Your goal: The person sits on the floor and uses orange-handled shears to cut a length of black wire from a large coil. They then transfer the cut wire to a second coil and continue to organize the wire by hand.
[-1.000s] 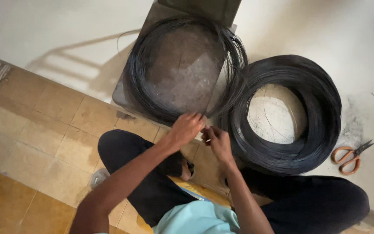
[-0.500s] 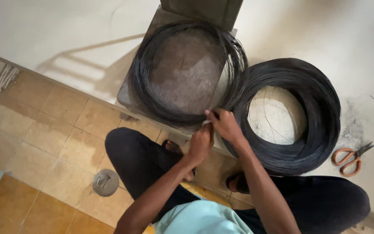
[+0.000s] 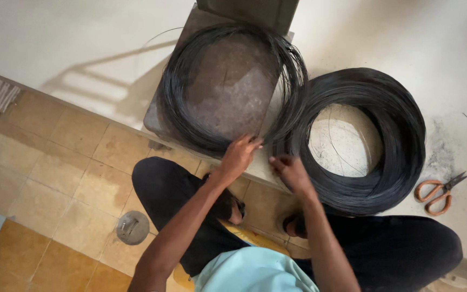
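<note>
A loose coil of thin black wire (image 3: pixel 228 89) lies on a grey stone slab (image 3: pixel 233 92) on the floor, its near edge at the person's hands. The left hand (image 3: pixel 239 157) rests on that near edge, fingers curled onto the strands. The right hand (image 3: pixel 292 172) sits just beside it, fingers pinched together; whether they hold wire I cannot tell. A thick, dense black wire coil (image 3: pixel 363 140) touches the loose one on the right. Orange-handled scissors (image 3: pixel 439 192) lie beyond it.

place: floor-level work area | evidence: tan floor tiles (image 3: pixel 55 178), wire coils (image 3: pixel 366 140), scissors (image 3: pixel 440 192)
</note>
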